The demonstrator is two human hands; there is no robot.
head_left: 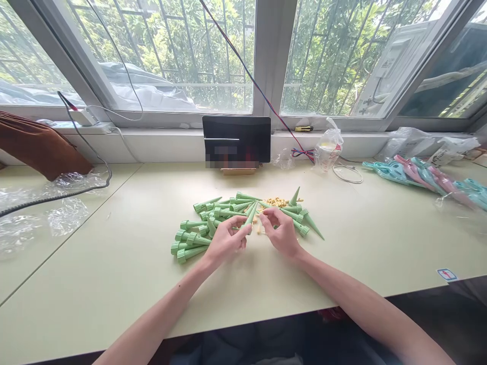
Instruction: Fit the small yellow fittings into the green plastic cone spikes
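My left hand (pixel 230 235) is closed round the wide end of a green plastic watering spike (pixel 250 214), its tip pointing up and away from me. Just to the right, my right hand (pixel 280 230) has thumb and forefinger pinched together close to the spike; what they hold is too small to make out. A heap of similar green spikes (pixel 194 237) lies to the left of and behind my left hand. Small yellow pieces (pixel 274 202) are piled beyond my hands. More green spikes (pixel 314 224) lie beside my right hand, one of them standing upright.
A black tablet (pixel 238 139) leans on a stand at the back. Right of it are a cup in a plastic bag (pixel 329 149), a coiled white cable (pixel 348 175) and pink and teal plastic hangers (pixel 422 175). A brown bag (pixel 41 144) and clear wrappers (pixel 66 218) lie left.
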